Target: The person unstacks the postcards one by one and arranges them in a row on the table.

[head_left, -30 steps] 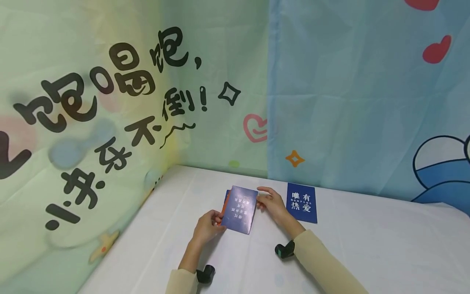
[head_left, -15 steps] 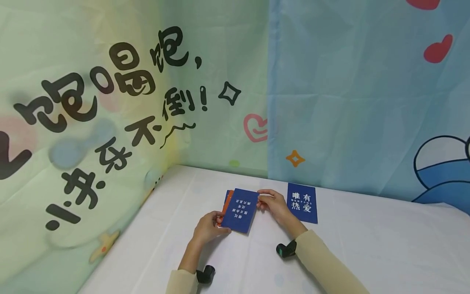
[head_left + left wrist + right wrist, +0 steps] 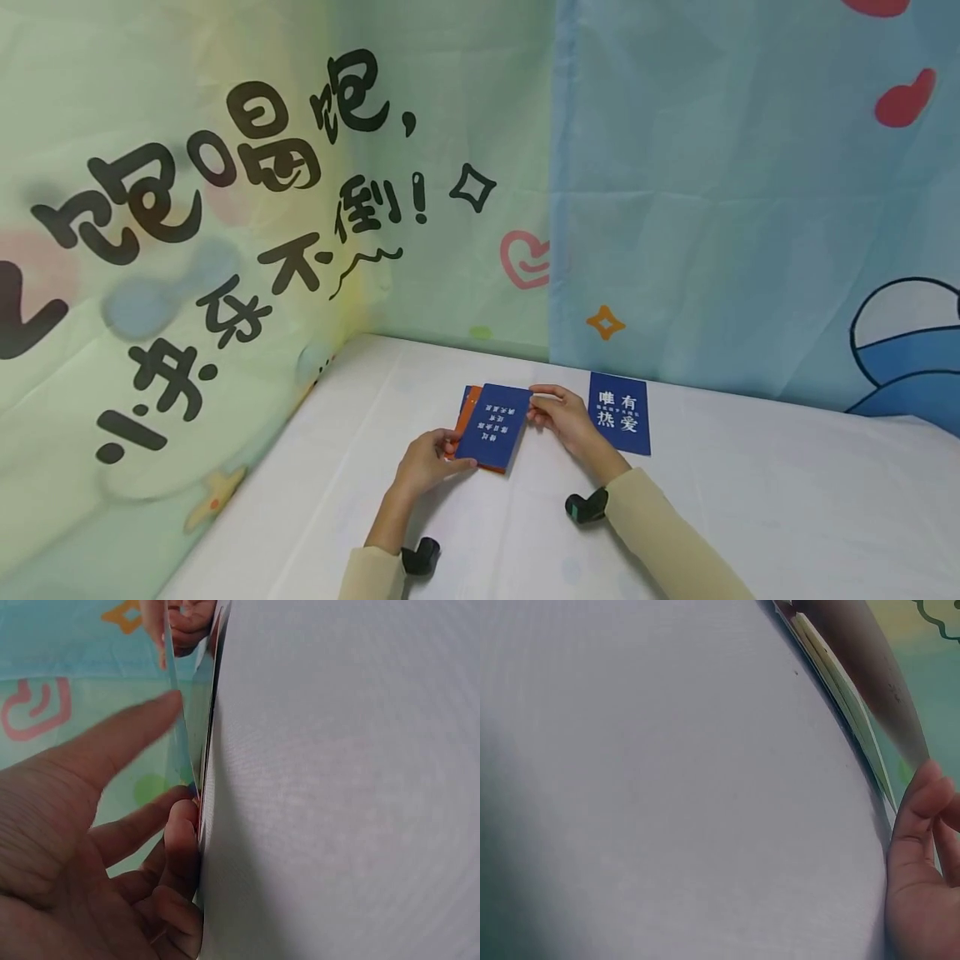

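A thin blue notebook (image 3: 493, 427) with white characters, upside down to me, lies tilted over an orange one (image 3: 467, 412). A sliver of another blue cover shows at the far left of the pile. My right hand (image 3: 564, 421) pinches the upper notebook's far right corner. In the right wrist view, that lifted cover (image 3: 870, 667) bows up from thin layers beneath. At the near left corner, my left hand (image 3: 431, 462) holds the pile, its thumb on the top notebook and its other fingers curled at the left edge.
Another blue notebook (image 3: 621, 429), with large white characters, lies flat behind the right wrist. The white-covered table (image 3: 787, 500) ends at a printed cloth backdrop (image 3: 712, 208). Black wrist cameras (image 3: 422, 557) hang near both sleeves.
The top blue notebook has tipped so its glare is gone, and it has shifted slightly right. An orange edge now shows beneath its near side. My left thumb has slid right along that edge.
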### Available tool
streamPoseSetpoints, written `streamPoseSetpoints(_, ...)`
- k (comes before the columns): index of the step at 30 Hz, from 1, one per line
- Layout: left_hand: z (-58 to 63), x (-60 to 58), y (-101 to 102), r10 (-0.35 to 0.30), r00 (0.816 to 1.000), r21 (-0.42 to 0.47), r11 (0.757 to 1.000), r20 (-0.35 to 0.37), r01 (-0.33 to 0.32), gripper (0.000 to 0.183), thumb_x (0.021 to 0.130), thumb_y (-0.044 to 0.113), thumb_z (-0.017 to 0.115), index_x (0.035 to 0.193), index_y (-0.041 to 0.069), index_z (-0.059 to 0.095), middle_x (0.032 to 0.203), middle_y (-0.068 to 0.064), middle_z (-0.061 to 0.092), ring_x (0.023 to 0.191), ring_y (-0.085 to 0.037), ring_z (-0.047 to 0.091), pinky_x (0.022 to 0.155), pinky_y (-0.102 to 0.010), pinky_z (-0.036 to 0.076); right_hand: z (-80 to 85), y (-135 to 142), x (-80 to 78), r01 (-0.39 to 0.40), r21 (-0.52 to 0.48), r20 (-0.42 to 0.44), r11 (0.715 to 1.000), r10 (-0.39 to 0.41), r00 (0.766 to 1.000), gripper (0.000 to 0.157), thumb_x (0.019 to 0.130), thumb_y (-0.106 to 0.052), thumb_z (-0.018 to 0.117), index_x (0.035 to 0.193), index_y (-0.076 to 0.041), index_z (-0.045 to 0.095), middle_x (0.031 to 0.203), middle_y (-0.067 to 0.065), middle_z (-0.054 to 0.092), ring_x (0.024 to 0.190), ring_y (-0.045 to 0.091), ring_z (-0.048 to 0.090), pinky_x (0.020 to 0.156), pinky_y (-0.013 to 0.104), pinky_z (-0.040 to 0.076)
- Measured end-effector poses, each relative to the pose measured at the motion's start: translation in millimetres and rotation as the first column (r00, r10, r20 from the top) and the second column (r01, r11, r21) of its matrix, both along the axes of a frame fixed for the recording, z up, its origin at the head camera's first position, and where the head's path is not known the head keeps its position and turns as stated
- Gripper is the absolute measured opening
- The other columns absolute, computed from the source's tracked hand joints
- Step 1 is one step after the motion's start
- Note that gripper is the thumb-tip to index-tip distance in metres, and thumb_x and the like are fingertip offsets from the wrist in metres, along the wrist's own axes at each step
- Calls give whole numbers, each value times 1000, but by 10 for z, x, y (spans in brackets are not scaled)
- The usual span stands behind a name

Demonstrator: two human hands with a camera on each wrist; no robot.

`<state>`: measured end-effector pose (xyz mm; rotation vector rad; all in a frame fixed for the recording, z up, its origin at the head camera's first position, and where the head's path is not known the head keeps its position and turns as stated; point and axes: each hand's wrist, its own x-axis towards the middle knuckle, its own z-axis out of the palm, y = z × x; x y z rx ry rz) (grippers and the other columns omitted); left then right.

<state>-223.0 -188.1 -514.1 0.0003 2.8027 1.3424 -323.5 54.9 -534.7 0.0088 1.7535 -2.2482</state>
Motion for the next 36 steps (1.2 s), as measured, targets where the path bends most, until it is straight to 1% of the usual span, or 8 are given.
streamPoseSetpoints(4,3,-24,17,-13,1000,-11,1000,-3,13,55,73,28,87,117,2,67,86,-1,57,79,-16,49,68,-27,39,13,37,-17,-8,-20,10,1000,8,1000,33,97,2,53,129,11,49,76,2,65,67,10,64,61,19,50)
streamPoseSetpoints(9,16,-27,24,-29,1000,-15,999,-3,29,56,71,25,88,117,0,66,86,-3,58,78,-16,49,67,-27,39,43,66,-10,-20,-33,20,999,21,1000,33,98,1,52,130,11,48,79,3,65,69,11,64,62,19,50)
streamPoseSetpoints(15,39,-13,26,-34,999,-3,999,-2,34,54,70,22,89,114,0,67,87,-3,59,80,-16,50,69,-28,41,51,67,2,-49,-5,10,999,49,999,34,97,2,53,129,11,48,78,3,64,68,11,62,61,18,49)
streamPoseSetpoints(20,40,-7,32,-45,999,-9,999,-4,45,57,66,21,90,113,0,67,89,-4,60,81,-16,50,71,-28,41,44,66,13,-57,11,-3,998,57,998,34,97,2,53,129,11,49,78,3,64,68,10,61,61,19,48)
streamPoseSetpoints(24,48,-2,41,-31,1000,-23,999,2,31,56,67,20,90,114,1,67,89,-3,60,81,-16,51,71,-29,41,25,60,12,-58,-12,-11,998,58,998,33,97,2,53,129,11,48,77,2,64,68,10,61,61,19,48)
streamPoseSetpoints(28,46,2,40,-20,1000,-30,999,-3,20,54,68,19,89,113,0,66,89,-3,60,81,-16,52,71,-29,42,2,48,17,-67,-19,-39,998,66,997,32,97,2,52,128,12,47,77,2,64,67,9,61,61,19,48)
streamPoseSetpoints(33,39,19,37,-8,1000,15,1000,-6,8,54,68,16,89,113,-2,65,90,-5,61,83,-18,52,71,-29,43,-31,23,30,-61,13,-88,998,62,994,32,97,3,51,127,14,47,74,2,65,65,10,61,60,20,48)
streamPoseSetpoints(36,44,43,41,5,1000,57,998,-6,-5,55,68,14,89,113,-4,64,91,-7,60,84,-19,52,72,-30,44,-52,1,39,-55,60,-112,997,62,992,33,97,2,52,128,13,47,74,2,64,63,10,61,59,20,48)
